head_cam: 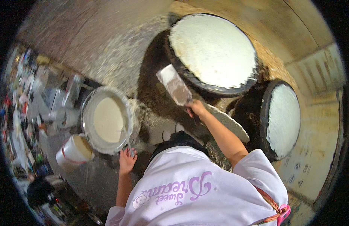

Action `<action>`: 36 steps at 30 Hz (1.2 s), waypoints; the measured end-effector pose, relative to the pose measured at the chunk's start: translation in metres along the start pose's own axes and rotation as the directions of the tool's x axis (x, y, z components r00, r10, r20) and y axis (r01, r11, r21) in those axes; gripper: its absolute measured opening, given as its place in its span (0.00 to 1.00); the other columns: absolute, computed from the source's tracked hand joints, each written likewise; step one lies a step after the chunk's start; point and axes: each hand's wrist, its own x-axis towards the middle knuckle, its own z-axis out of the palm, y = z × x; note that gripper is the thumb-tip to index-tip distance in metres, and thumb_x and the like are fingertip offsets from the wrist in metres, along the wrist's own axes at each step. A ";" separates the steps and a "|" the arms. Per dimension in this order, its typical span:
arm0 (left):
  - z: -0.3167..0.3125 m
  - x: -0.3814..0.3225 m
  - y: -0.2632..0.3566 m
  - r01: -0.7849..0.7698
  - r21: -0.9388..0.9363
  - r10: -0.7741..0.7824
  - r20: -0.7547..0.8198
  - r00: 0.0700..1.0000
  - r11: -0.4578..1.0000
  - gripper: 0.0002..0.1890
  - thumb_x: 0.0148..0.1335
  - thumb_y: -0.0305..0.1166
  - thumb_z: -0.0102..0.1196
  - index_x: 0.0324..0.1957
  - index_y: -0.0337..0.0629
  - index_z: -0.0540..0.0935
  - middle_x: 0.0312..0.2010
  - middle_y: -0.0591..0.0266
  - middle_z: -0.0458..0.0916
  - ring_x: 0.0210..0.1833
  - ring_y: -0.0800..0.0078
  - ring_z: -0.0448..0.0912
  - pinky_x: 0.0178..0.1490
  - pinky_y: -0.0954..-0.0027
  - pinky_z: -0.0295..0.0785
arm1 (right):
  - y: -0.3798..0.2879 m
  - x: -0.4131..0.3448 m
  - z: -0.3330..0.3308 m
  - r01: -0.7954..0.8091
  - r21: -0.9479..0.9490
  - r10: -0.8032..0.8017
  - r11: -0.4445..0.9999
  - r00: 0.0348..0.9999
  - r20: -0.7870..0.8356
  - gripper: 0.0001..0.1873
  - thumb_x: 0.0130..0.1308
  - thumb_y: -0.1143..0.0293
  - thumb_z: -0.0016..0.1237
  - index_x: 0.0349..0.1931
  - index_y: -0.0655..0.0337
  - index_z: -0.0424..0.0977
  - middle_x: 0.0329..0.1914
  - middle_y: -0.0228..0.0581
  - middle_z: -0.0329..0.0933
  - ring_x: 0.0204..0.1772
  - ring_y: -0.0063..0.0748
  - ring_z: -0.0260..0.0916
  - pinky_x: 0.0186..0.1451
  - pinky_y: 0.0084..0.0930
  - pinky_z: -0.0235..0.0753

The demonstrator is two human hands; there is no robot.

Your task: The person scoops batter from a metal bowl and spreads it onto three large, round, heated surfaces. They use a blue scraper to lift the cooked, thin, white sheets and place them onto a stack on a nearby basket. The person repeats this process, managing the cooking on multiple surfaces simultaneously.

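Note:
My right hand (196,109) grips the handle of a wide, flat scraper (175,85), its blade smeared with white, batter-like paste. The blade is beside the near left rim of a large round dark pan (188,77). A rough-edged white layer (212,50) covers that pan. My left hand (128,160) is palm up by the near rim of a metal basin (88,123) of creamy liquid (108,120). A thin utensil handle (128,142) runs from the basin to my left fingers. Whether they grip it or only touch it is unclear.
A second dark round pan (264,124) bears a white layer (284,121) on the right. Below the scraper lies a grey slab (228,124) with a pale curved edge. A white bucket (71,152) stands beside the basin. Blurred clutter (24,113) fills the far left.

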 end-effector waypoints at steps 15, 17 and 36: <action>0.027 0.028 0.030 0.327 -0.408 -0.275 0.183 0.944 0.852 0.10 0.66 0.33 0.31 0.36 0.43 0.67 0.13 0.73 0.58 0.15 0.81 0.61 0.23 0.77 0.61 | 0.022 -0.096 -0.354 -0.110 0.328 0.262 0.938 0.845 -0.466 0.11 0.62 0.69 0.34 0.42 0.63 0.62 0.14 0.41 0.66 0.14 0.36 0.65 0.18 0.30 0.67; 0.039 0.026 0.034 0.299 -0.423 -0.283 0.104 0.954 0.855 0.08 0.65 0.33 0.35 0.37 0.42 0.68 0.13 0.73 0.59 0.15 0.82 0.61 0.22 0.78 0.59 | -0.001 -0.068 -0.359 0.038 -0.119 -0.097 0.992 0.839 -0.536 0.29 0.54 0.76 0.39 0.59 0.53 0.50 0.21 0.46 0.69 0.17 0.39 0.67 0.19 0.31 0.67; -0.135 -0.021 0.166 -0.046 0.758 0.091 -0.017 0.996 0.651 0.14 0.64 0.41 0.39 0.40 0.41 0.70 0.13 0.71 0.59 0.11 0.82 0.58 0.16 0.74 0.56 | 0.064 -0.114 0.150 -0.061 -0.353 -0.162 0.934 0.807 -0.568 0.46 0.48 0.76 0.47 0.64 0.45 0.34 0.39 0.61 0.71 0.36 0.55 0.72 0.34 0.40 0.71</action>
